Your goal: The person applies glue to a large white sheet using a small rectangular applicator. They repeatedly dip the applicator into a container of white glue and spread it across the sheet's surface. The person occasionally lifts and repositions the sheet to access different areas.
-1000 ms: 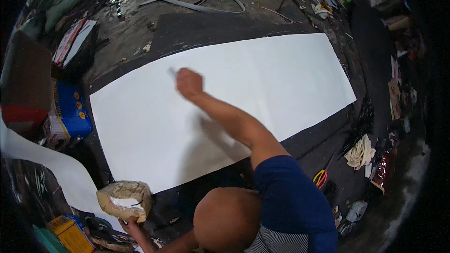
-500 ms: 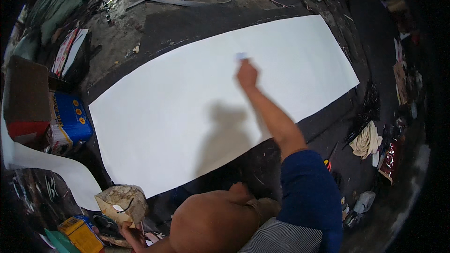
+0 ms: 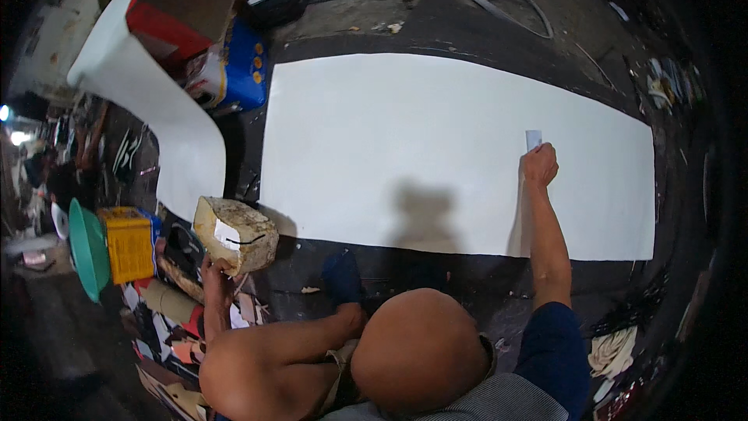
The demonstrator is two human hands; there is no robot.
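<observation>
A long white sheet lies flat before me on a dark mat. Over its right part, my right hand pinches a small flat pale-blue scraper, whose free end points away from me against the white surface. Whether any coating lies on the sheet cannot be made out. At the left, near the sheet's near-left corner, my left hand grips the lower edge of a crusted, cut-open tub. The tub is tilted, showing a white patch and a dark streak on its open side.
An open cardboard box and a blue tin stand at the far left. White strip material curves down beside them. Left lie a green basin and yellow tin. A cream cloth lies right. My bent knees are near the sheet's edge.
My view has swung, shifting the whole scene in the picture. The right hand has moved rightward along the sheet with the scraper. My left hand keeps hold of the tub.
</observation>
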